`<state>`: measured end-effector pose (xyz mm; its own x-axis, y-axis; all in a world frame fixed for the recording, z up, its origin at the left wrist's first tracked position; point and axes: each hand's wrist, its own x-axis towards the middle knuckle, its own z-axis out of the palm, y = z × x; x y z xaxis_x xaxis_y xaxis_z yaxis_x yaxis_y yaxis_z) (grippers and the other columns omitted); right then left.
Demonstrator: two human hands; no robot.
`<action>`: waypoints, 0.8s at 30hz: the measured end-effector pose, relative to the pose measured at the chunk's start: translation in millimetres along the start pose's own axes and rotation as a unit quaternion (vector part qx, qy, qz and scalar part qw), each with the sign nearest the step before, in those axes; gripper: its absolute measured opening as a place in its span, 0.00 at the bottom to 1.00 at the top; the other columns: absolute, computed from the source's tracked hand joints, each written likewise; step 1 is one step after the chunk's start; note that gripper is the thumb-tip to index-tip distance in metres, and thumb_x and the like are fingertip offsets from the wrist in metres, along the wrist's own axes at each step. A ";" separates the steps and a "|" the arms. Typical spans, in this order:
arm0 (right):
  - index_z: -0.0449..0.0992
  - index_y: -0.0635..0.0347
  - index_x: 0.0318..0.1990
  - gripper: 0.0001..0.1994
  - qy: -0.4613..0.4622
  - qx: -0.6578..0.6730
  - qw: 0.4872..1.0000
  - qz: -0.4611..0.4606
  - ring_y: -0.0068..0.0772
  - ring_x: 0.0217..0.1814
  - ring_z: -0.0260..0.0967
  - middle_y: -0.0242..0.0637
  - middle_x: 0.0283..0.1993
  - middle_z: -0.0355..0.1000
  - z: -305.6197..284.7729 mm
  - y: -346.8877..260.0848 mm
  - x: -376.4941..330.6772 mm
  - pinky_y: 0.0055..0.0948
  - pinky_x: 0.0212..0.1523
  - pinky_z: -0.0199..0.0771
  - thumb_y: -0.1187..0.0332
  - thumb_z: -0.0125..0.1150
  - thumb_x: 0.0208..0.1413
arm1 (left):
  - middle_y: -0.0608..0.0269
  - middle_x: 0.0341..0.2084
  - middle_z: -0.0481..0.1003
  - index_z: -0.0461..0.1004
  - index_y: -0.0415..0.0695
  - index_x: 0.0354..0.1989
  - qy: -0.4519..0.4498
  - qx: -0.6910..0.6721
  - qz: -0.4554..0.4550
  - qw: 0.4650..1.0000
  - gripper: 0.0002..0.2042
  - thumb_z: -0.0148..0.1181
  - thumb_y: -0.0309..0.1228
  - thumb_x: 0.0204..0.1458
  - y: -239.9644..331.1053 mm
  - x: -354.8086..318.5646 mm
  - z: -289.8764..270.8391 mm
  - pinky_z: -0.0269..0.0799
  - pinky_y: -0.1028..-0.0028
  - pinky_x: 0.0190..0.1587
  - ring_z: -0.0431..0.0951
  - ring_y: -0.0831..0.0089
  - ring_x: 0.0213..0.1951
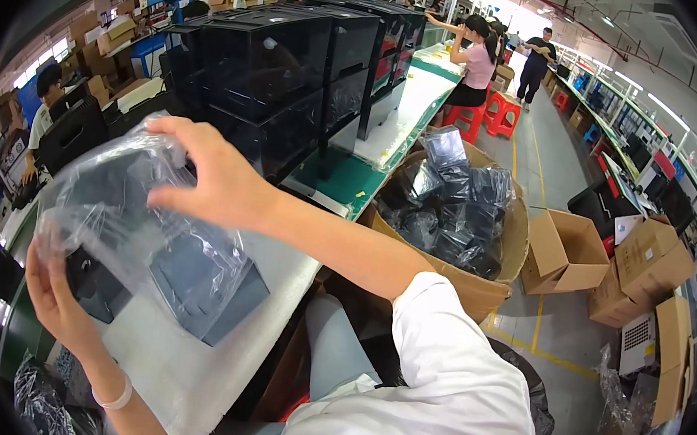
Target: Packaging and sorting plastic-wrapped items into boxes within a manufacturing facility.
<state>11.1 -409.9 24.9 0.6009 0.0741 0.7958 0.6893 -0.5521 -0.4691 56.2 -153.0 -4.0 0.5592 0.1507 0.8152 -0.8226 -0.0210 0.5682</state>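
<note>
A crinkled clear plastic bag hangs over the near end of the white table. My right hand grips its upper side, the thumb apart from the curled fingers. At the bag's lower left edge, my left hand holds the film, its fingertips partly veiled by it. Behind the film something dark shows, too blurred to name. A dark blue-grey flat-sided piece lies on the table, partly covered by the bag. Closer to my left hand sits a second dark piece, also partly hidden.
Stacked glossy black cases stand at the far side of the table. To my right, a large carton holds several film-wrapped dark pieces. Beyond it is an open cardboard box. People work further off, near red stools.
</note>
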 end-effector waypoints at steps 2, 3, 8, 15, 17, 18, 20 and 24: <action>0.52 0.58 0.60 0.42 -0.023 0.069 0.995 -0.065 0.40 0.59 0.56 0.42 0.60 0.53 8.8 -17.1 -12.1 0.34 0.56 0.59 0.60 0.70 0.37 | 0.51 0.56 0.59 0.57 0.33 0.57 -0.114 -0.002 0.027 0.993 0.22 0.47 0.30 0.55 -4.6 -20.0 -2.1 0.53 0.67 0.59 0.60 0.62 0.58; 0.48 0.58 0.61 0.47 -0.070 0.092 0.991 -0.063 0.40 0.60 0.54 0.42 0.63 0.48 11.2 -22.6 -17.5 0.35 0.58 0.57 0.60 0.72 0.35 | 0.50 0.57 0.57 0.55 0.33 0.58 -0.199 -0.022 0.050 0.978 0.26 0.50 0.34 0.53 -0.8 -35.8 5.1 0.50 0.64 0.60 0.57 0.59 0.59; 0.64 0.62 0.49 0.24 -0.087 0.324 0.942 0.028 0.32 0.56 0.59 0.37 0.52 0.62 27.8 -47.3 -43.7 0.30 0.56 0.61 0.71 0.66 0.42 | 0.42 0.58 0.55 0.52 0.37 0.60 -0.312 0.158 0.071 0.934 0.37 0.65 0.28 0.41 13.0 -83.2 21.2 0.52 0.61 0.59 0.56 0.50 0.60; 0.68 0.60 0.44 0.18 -0.010 0.620 0.775 0.120 0.26 0.46 0.65 0.35 0.42 0.66 15.7 -43.4 -85.9 0.24 0.42 0.68 0.79 0.59 0.43 | 0.57 0.36 0.70 0.68 0.35 0.41 -0.088 0.005 -0.066 0.994 0.17 0.63 0.22 0.41 15.5 -62.9 26.0 0.65 0.70 0.45 0.69 0.68 0.43; 0.67 0.59 0.48 0.22 -0.031 0.491 0.852 0.178 0.26 0.47 0.64 0.35 0.45 0.65 12.8 -55.2 -104.0 0.24 0.45 0.67 0.78 0.61 0.42 | 0.59 0.33 0.71 0.71 0.34 0.36 -0.236 -0.166 -0.319 0.903 0.10 0.59 0.19 0.43 37.4 -73.3 12.4 0.67 0.71 0.43 0.70 0.67 0.42; 0.66 0.59 0.49 0.24 -0.082 0.391 0.893 0.208 0.27 0.48 0.64 0.34 0.47 0.64 9.9 -56.0 -114.0 0.24 0.47 0.67 0.77 0.62 0.41 | 0.59 0.32 0.72 0.71 0.34 0.34 -0.286 -0.238 -0.333 0.866 0.09 0.57 0.17 0.42 54.6 -86.1 17.7 0.67 0.70 0.43 0.70 0.66 0.41; 0.67 0.58 0.49 0.25 -0.120 0.258 0.943 0.170 0.27 0.48 0.63 0.33 0.46 0.64 7.0 -43.9 -143.0 0.24 0.49 0.65 0.80 0.61 0.37 | 0.53 0.42 0.71 0.71 0.35 0.40 -0.590 0.005 0.131 0.796 0.15 0.57 0.17 0.40 65.5 -86.6 26.8 0.67 0.67 0.45 0.70 0.60 0.45; 0.66 0.59 0.46 0.21 -0.015 0.237 0.943 0.234 0.25 0.49 0.62 0.31 0.45 0.64 -44.2 -33.2 -191.3 0.24 0.51 0.62 0.81 0.55 0.39 | 0.49 0.51 0.66 0.69 0.38 0.48 -0.641 -0.057 -0.012 0.765 0.22 0.59 0.20 0.39 83.4 -85.2 33.2 0.62 0.63 0.52 0.65 0.53 0.53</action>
<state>-144.7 -442.4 -94.8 0.8908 -0.0575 0.4508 0.4443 -0.0979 -0.8905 -56.6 -200.4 -22.3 0.1544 -0.9456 0.2865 -0.7735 0.0647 0.6305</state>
